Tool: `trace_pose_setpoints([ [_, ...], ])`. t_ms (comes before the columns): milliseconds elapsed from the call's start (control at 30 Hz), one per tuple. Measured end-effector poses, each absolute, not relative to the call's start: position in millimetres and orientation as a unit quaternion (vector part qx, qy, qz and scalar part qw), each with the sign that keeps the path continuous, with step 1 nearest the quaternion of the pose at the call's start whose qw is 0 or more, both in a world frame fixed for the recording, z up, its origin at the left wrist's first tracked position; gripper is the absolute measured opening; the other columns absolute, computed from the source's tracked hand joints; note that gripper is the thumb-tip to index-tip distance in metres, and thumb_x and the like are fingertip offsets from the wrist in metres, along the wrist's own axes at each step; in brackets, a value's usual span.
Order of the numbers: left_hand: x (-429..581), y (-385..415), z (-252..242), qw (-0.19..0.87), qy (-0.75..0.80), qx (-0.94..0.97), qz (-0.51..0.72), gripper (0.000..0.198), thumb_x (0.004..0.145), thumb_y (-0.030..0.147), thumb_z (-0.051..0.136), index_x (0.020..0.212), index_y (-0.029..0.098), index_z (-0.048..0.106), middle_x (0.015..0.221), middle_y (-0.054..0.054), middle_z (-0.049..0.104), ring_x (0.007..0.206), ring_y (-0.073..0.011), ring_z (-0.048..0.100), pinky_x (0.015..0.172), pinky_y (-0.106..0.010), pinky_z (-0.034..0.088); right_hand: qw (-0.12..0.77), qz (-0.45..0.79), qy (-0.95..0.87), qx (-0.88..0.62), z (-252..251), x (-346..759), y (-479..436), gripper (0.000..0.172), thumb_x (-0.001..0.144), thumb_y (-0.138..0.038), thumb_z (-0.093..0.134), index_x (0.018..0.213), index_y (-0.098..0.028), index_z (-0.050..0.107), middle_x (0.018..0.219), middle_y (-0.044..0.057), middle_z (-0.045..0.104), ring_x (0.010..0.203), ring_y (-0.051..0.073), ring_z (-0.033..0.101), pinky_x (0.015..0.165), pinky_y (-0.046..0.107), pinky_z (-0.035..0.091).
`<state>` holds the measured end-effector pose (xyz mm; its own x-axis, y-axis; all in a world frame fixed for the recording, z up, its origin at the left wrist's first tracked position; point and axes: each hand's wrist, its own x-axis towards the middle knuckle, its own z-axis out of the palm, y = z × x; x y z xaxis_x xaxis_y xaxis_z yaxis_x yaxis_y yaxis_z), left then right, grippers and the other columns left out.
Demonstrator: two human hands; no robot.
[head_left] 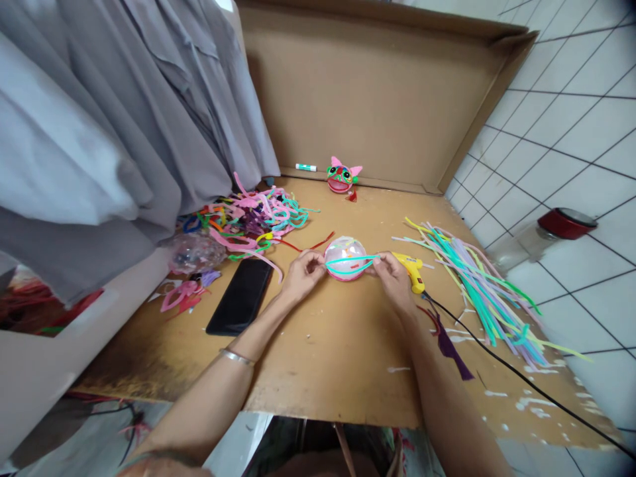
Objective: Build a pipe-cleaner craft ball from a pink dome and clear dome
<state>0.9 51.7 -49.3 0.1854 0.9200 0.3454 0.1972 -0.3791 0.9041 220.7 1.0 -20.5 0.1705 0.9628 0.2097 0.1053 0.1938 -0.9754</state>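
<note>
A turquoise pipe cleaner is stretched between my two hands, bent into a narrow loop. My left hand pinches its left end between thumb and fingertips. At the other end, my right hand pinches it the same way. Just behind the loop lies a clear round plastic piece with a pink rim and bits of colour on it. A yellow glue gun rests right beside my right hand. Near my left wrist is a black phone, flat on the table.
Several loose pipe cleaners lie in a bundle at the right. A tangled colourful heap sits back left. At the back stand a pink-eared face ornament and a glue stick. A black cord crosses the right side, near a red-lidded jar.
</note>
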Motion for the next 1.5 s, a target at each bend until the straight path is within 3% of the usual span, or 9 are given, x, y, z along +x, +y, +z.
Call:
trace_pose_setpoints([
  [567,2.6,51.1,-49.8,0.491,0.392,0.590,0.507,0.029,0.068,0.036,0.073,0.086,0.015,0.063,0.082,-0.004,0.069,0.073,-0.0141,0.063,0.074,-0.029,0.052,0.595,0.343,-0.483,-0.544,-44.5,220.9,11.1,0.032,0.063,-0.046,0.074,0.081,-0.021,0.062,0.090,0.006,0.074,0.088,0.023,0.069,0.086,0.041,0.054],
  [667,2.9,51.8,-51.0,0.493,0.400,0.585,0.506,0.027,0.069,0.034,0.072,0.087,0.015,0.064,0.082,-0.004,0.069,0.073,-0.0140,0.063,0.073,-0.028,0.051,0.595,0.337,-0.481,-0.549,-45.6,220.1,11.7,0.034,0.063,-0.048,0.073,0.080,-0.021,0.062,0.090,0.006,0.074,0.088,0.023,0.069,0.085,0.041,0.055],
  [867,1.3,53.8,-52.1,0.483,0.397,0.590,0.511,0.026,0.069,0.034,0.071,0.086,0.015,0.065,0.082,-0.005,0.070,0.074,-0.0149,0.064,0.074,-0.029,0.051,0.599,0.342,-0.477,-0.545,-49.1,218.3,12.9,0.031,0.065,-0.047,0.072,0.078,-0.021,0.063,0.076,0.003,0.072,0.068,0.018,0.067,0.075,0.038,0.056],
  [1500,-3.1,53.8,-55.8,0.439,0.419,0.606,0.515,0.036,0.070,0.048,0.072,0.086,0.016,0.070,0.088,-0.008,0.074,0.078,-0.0188,0.066,0.074,-0.031,0.053,0.591,0.324,-0.506,-0.538,-45.6,211.9,5.8,0.024,0.074,-0.046,0.065,0.081,-0.022,0.065,0.078,0.003,0.071,0.072,0.020,0.068,0.075,0.037,0.056],
])
